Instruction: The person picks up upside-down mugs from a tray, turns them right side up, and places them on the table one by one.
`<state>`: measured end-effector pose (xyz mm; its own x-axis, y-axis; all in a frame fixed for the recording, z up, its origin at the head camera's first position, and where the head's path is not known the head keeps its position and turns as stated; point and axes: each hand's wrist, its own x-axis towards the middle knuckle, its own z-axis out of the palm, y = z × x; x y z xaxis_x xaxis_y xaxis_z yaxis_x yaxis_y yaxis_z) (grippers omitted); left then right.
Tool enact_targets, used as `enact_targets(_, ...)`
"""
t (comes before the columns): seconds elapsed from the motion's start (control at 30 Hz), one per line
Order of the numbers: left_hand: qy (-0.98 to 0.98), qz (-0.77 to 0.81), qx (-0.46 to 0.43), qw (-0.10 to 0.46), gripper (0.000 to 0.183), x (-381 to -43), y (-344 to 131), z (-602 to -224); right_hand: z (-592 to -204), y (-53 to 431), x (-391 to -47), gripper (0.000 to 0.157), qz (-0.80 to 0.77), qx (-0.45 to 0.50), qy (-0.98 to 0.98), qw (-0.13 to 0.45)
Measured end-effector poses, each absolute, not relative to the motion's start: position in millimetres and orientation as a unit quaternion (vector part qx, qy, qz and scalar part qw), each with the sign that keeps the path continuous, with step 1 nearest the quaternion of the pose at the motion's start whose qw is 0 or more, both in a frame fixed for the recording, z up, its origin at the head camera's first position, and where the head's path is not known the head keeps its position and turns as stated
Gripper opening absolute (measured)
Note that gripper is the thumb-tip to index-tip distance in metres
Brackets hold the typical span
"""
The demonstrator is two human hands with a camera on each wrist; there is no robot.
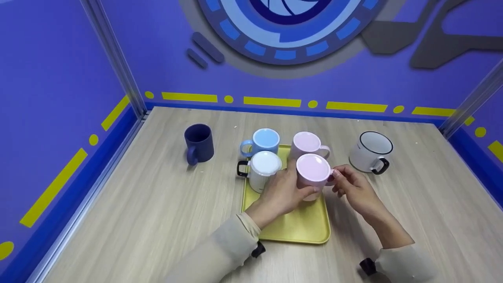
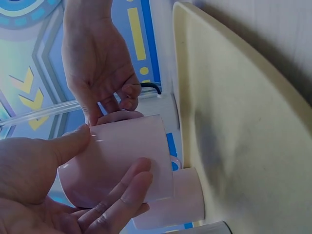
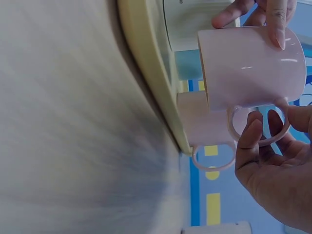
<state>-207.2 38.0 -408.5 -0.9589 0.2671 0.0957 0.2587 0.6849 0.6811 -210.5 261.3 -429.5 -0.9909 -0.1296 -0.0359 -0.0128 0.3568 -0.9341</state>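
Left hand point(image 1: 281, 190) wrapped round the body of the front pink mug point(image 1: 313, 169), thumb on the near side; right hand point(image 1: 355, 192) pinches its handle point(image 3: 231, 124). Mug sits between both hands, over the yellow tray point(image 1: 298, 234), seemingly lifted off it per wrist views. Rear pink mug point(image 1: 306, 142) just behind, white mug point(image 1: 265, 164) tight by left hand. Bare tray toward near rim.

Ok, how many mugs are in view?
6: navy mug at left; blue mug, white mug and rear pink mug on the tray; front pink mug held by left hand and right hand above it; black-rimmed mug at right.
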Motion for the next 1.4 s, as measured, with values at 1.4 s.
enact_targets(1.4,0.938,0.265,0.199,-0.103,0.093,-156,-20,-410,-422,230,-176,0.026,-0.541,-0.199,0.812,0.094)
